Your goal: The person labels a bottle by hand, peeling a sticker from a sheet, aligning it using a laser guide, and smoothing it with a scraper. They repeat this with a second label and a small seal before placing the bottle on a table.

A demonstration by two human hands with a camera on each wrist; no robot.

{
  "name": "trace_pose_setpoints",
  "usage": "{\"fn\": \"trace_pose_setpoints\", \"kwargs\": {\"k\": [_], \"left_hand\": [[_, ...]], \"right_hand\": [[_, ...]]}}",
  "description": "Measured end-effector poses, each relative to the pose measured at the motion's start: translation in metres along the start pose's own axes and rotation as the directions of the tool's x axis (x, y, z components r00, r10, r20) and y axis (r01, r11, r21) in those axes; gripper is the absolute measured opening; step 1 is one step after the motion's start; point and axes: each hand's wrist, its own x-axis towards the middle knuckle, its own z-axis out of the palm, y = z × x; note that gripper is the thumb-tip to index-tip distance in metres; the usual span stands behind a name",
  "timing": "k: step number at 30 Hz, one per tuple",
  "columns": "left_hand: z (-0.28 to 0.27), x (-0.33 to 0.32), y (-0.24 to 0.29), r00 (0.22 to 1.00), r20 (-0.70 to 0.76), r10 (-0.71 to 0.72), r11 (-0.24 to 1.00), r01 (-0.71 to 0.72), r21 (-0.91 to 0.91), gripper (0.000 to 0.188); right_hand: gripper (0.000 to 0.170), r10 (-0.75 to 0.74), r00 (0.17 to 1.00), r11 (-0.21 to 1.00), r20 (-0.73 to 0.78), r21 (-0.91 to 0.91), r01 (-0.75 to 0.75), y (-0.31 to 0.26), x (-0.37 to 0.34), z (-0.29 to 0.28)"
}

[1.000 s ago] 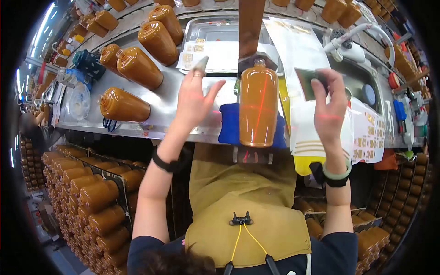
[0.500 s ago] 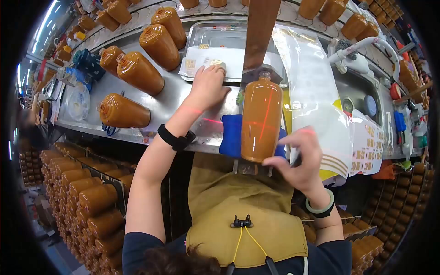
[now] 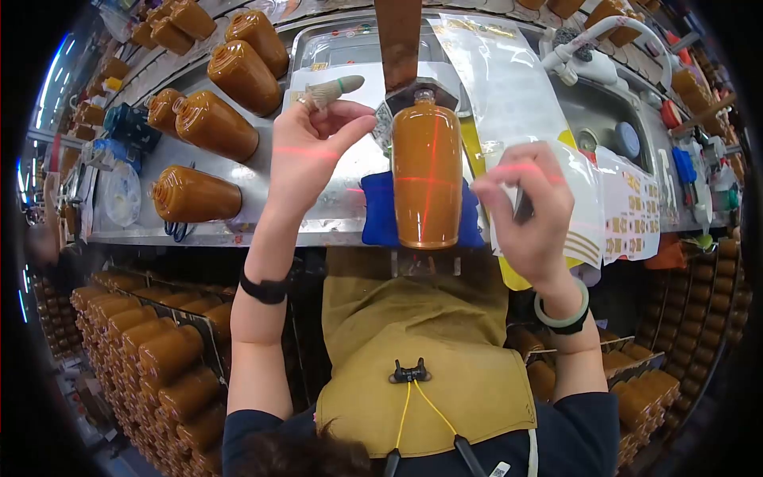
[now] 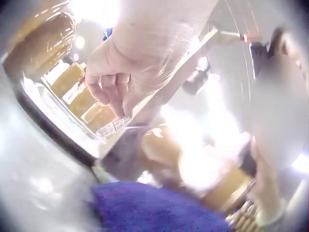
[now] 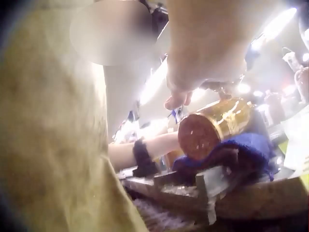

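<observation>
A glossy brown bottle [image 3: 427, 179] lies on a blue cloth [image 3: 377, 211], its neck toward a wooden post [image 3: 399, 44], with red light lines crossing it. Left of the bottle's neck, my left hand [image 3: 306, 155] pinches a small printed decal [image 4: 118, 124] between thumb and fingers. A grey finger cot [image 3: 338, 91] covers one raised fingertip. To the bottle's right hovers my right hand [image 3: 534, 211], fingers curled round a dark flat piece [image 3: 523, 207], mostly hidden in the palm. The right wrist view shows the bottle's round base [image 5: 198, 137] beyond that hand.
Several brown bottles [image 3: 214, 123] lie on the steel worktop at left. Behind is a metal tray [image 3: 338, 48] with white sheets. At right are a long clear sheet [image 3: 505, 79], a printed decal sheet [image 3: 632, 211] and a sink [image 3: 612, 111] with a white tap [image 3: 580, 52].
My left hand reached onto the white sheet in the tray, then came back toward me with a decal. My right hand moved down to the bottle's base, then back up beside it.
</observation>
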Motion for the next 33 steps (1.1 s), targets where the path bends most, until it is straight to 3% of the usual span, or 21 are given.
{"fn": "trace_pose_setpoints", "kwargs": {"k": [1,5,8,9,10,12,13,14,16,18,19,22,23,24,26,29,33], "left_hand": [[0.004,-0.007,0.014,1.000,0.001,-0.032,0.992,0.031,-0.122,0.050],[0.021,-0.026,0.038,1.000,-0.025,0.012,0.984,-0.016,-0.177,0.057],[0.037,-0.037,0.052,0.997,0.055,0.054,0.943,-0.033,-0.331,0.058],[0.037,-0.041,0.057,0.992,0.118,0.045,0.961,-0.010,-0.278,0.065],[0.037,-0.045,0.056,0.992,0.120,0.041,0.960,-0.006,-0.279,0.065],[0.035,-0.053,0.049,0.964,-0.064,0.257,0.946,-0.264,-0.187,0.076],[0.029,-0.056,0.041,0.973,-0.049,0.226,0.956,-0.231,-0.180,0.095],[0.027,-0.063,0.031,0.974,-0.050,0.223,0.957,-0.228,-0.181,0.095],[0.027,-0.079,0.013,0.958,0.134,0.252,0.942,-0.275,0.194,0.111],[0.044,-0.089,0.007,0.962,0.218,0.165,0.936,-0.222,0.272,0.121],[0.053,-0.093,-0.010,0.982,0.186,0.046,0.977,-0.083,0.198,0.111],[0.059,-0.095,-0.030,0.990,0.139,0.000,0.989,-0.020,0.147,0.101],[0.055,-0.093,-0.043,0.974,0.188,0.127,0.955,-0.171,0.244,0.090],[0.055,-0.094,-0.040,0.974,0.188,0.124,0.955,-0.168,0.243,0.090],[0.055,-0.097,-0.030,0.987,0.160,-0.008,0.975,-0.028,0.221,0.083],[0.055,-0.100,-0.031,0.987,0.161,-0.018,0.958,-0.029,0.286,0.089],[0.048,-0.096,-0.018,0.978,0.209,-0.022,0.974,-0.026,0.225,0.101]], "right_hand": [[0.027,-0.089,0.996,0.995,-0.022,-0.054,0.088,0.000,0.011,0.000],[0.038,-0.253,0.965,0.967,-0.072,-0.045,0.251,-0.019,0.028,0.022],[0.040,-0.172,0.984,0.985,-0.046,-0.014,0.172,-0.018,0.027,0.037],[0.030,-0.147,0.987,0.989,-0.071,-0.020,0.146,-0.019,0.026,0.038],[0.030,-0.143,0.987,0.990,-0.070,-0.021,0.142,-0.020,0.026,0.033],[0.018,0.181,0.983,0.983,0.015,0.022,-0.181,-0.023,0.027,0.014],[0.009,0.215,0.977,0.976,-0.005,0.039,-0.214,-0.022,0.027,0.006],[0.009,0.217,0.976,0.976,-0.002,0.039,-0.216,-0.015,0.023,-0.001],[0.008,0.267,0.963,0.962,0.032,0.046,-0.268,0.002,0.016,-0.015],[0.007,0.273,0.961,0.961,0.046,0.034,-0.275,0.007,0.008,-0.020],[0.007,0.299,0.952,0.950,0.068,0.071,-0.304,0.010,0.003,-0.020],[0.008,0.361,0.919,0.925,0.158,0.064,-0.374,-0.006,0.000,-0.027],[0.009,0.337,0.921,0.922,0.194,0.132,-0.365,-0.015,0.000,-0.025],[0.010,0.309,0.923,0.912,0.230,0.202,-0.356,-0.021,0.000,-0.021],[0.015,0.338,0.885,0.881,0.319,0.223,-0.417,-0.025,0.003,-0.007],[0.018,0.392,0.878,0.846,0.275,0.267,-0.461,-0.003,0.004,0.024],[0.018,0.388,0.898,0.875,0.205,0.223,-0.429,0.012,0.007,0.038]]}}
